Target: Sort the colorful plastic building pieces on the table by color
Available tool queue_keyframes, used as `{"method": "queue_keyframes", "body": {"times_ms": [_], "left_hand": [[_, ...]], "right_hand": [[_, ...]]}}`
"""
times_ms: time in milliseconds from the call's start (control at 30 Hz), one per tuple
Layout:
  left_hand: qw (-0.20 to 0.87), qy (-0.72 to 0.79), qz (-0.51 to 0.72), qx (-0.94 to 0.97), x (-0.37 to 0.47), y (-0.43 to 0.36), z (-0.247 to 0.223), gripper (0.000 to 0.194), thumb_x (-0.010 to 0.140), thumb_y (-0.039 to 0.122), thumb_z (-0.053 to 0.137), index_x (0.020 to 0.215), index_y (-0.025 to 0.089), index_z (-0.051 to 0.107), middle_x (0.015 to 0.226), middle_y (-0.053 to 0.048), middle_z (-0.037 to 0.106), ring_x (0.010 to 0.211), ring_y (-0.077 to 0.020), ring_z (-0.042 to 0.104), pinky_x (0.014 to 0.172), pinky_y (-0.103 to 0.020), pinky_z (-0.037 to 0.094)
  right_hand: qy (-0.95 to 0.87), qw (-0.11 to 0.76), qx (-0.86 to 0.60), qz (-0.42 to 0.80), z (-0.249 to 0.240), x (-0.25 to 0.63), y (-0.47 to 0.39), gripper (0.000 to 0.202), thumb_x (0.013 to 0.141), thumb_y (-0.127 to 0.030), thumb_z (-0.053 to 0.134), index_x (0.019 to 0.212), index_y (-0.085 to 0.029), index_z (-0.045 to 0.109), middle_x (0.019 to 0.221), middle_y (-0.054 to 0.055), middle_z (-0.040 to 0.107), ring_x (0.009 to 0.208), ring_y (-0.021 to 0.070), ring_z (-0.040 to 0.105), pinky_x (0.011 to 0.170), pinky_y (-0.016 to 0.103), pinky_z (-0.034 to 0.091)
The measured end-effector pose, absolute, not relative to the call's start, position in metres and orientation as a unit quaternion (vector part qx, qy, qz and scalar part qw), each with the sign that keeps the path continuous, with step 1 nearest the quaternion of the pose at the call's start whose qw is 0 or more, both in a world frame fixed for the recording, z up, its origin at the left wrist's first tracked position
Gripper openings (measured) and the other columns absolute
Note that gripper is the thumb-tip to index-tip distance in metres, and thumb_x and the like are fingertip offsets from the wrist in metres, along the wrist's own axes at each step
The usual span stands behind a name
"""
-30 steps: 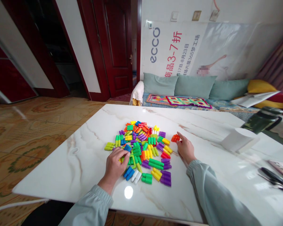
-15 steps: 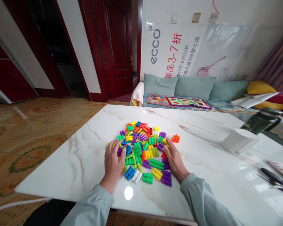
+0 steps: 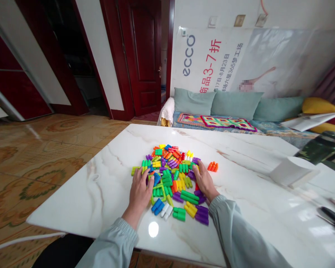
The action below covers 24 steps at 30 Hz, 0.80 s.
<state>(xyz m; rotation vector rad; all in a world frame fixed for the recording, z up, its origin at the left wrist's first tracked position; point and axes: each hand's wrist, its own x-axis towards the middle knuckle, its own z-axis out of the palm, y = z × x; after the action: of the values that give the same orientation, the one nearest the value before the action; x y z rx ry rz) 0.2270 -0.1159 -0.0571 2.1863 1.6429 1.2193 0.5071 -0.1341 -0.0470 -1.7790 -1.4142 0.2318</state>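
Observation:
A loose heap of bright plastic building pieces, shaped like joined tubes, lies on the white marble-look table. My left hand rests at the heap's left edge, fingers apart, touching pieces beside a blue piece and a lime-green frame-like piece. At the right edge my right hand lies with its fingers outstretched over purple and green pieces, gripping none; its fingertips partly cover some. Nearest me are a blue piece, a white piece, a green piece and a purple piece.
An orange piece lies apart, right of the heap. Further right are a white paper box, a camouflage flask and a black-handled item. Behind the table stands a sofa with green cushions.
The view has turned slightly left, so everything sits further right. My right hand has shifted a little inward and away from me over the heap's edge. My left hand stays nearly in place.

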Motion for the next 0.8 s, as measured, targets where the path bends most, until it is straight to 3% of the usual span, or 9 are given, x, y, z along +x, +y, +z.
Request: {"method": "queue_keyframes", "body": {"times_ms": [200,400,600,800], "left_hand": [[0.097,0.524,0.432,0.728,0.226,-0.117,-0.051,0.033,0.093,0.035,0.048,0.120,0.021,0.063,0.136,-0.012,0.053,0.130,-0.0309,0.046,0.110,-0.052,0.039],[0.094,0.399,0.500,0.763,0.225,-0.130,-0.031,0.020,0.093,0.024,0.050,0.098,0.020,0.069,0.112,-0.009,0.066,0.110,-0.0248,0.059,0.098,-0.044,0.048],[0.119,0.344,0.512,0.778,0.225,-0.142,-0.023,0.016,0.090,0.017,0.054,0.086,0.020,0.069,0.091,-0.006,0.069,0.091,-0.0210,0.064,0.083,-0.036,0.052],[0.103,0.349,0.503,0.784,0.228,-0.141,-0.024,0.014,0.088,0.018,0.055,0.087,0.021,0.069,0.091,-0.006,0.067,0.091,-0.0214,0.064,0.084,-0.036,0.053]], "right_hand": [[-0.588,0.396,-0.703,0.056,-0.032,0.503,-0.150,0.057,0.091,-0.047,0.041,0.131,-0.008,0.053,0.129,0.019,0.058,0.123,0.0312,0.051,0.106,0.048,0.037],[-0.696,0.292,-0.655,0.033,-0.002,0.470,-0.177,0.026,0.079,-0.023,0.060,0.102,-0.017,0.070,0.102,0.010,0.070,0.098,0.0249,0.063,0.086,0.036,0.049],[-0.647,0.306,-0.694,0.083,0.011,0.464,-0.192,0.021,0.081,-0.017,0.058,0.097,-0.019,0.071,0.092,0.003,0.071,0.075,0.0165,0.065,0.069,0.027,0.047],[-0.691,0.250,-0.677,0.041,0.008,0.443,-0.208,0.019,0.087,-0.023,0.056,0.100,-0.021,0.070,0.094,0.004,0.069,0.087,0.0186,0.064,0.073,0.027,0.044]]}}
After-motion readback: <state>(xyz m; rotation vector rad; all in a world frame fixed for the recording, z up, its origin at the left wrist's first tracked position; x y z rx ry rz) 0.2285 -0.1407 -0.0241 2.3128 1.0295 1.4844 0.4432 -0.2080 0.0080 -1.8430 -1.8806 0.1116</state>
